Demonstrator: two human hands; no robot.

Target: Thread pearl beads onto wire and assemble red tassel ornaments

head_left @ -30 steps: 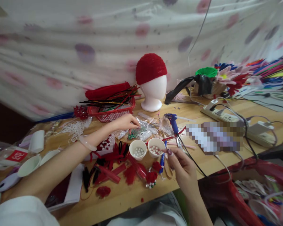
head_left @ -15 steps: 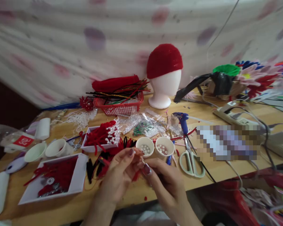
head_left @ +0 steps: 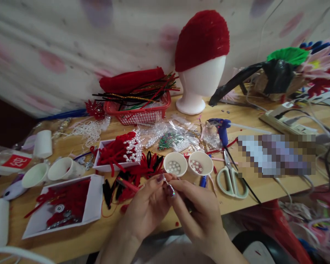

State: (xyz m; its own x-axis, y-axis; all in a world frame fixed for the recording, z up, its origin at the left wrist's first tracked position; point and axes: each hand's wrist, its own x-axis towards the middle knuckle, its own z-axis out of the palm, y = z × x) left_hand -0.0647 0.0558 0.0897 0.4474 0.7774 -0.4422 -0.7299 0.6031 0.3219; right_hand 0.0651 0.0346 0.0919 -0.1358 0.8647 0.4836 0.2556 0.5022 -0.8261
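My left hand (head_left: 149, 207) and my right hand (head_left: 199, 211) meet at the fingertips over the table's front edge. Both are closed in a pinch around something tiny and whitish; its kind is hidden by the fingers. Just beyond them stand two small cups, the left cup (head_left: 167, 157) with white pearl beads (head_left: 173, 168) in it and the right cup (head_left: 208, 161) with red and white beads (head_left: 196, 167). Red and black fuzzy pieces (head_left: 151, 163) lie behind my left hand. Further left, a shallow white box (head_left: 99, 169) holds red fuzzy stems tipped with white pearls (head_left: 133, 147).
Scissors (head_left: 230, 183) and a blue glue gun (head_left: 222, 132) lie to the right, near a power strip (head_left: 288, 123). An open white box (head_left: 95, 200) holds red pieces at left. Behind stand a red basket (head_left: 138, 115) and a white foam head (head_left: 200, 80) with a red cap.
The view has shifted, so the foam head looks larger and higher. My fingertips have drawn closer together, still pinching.
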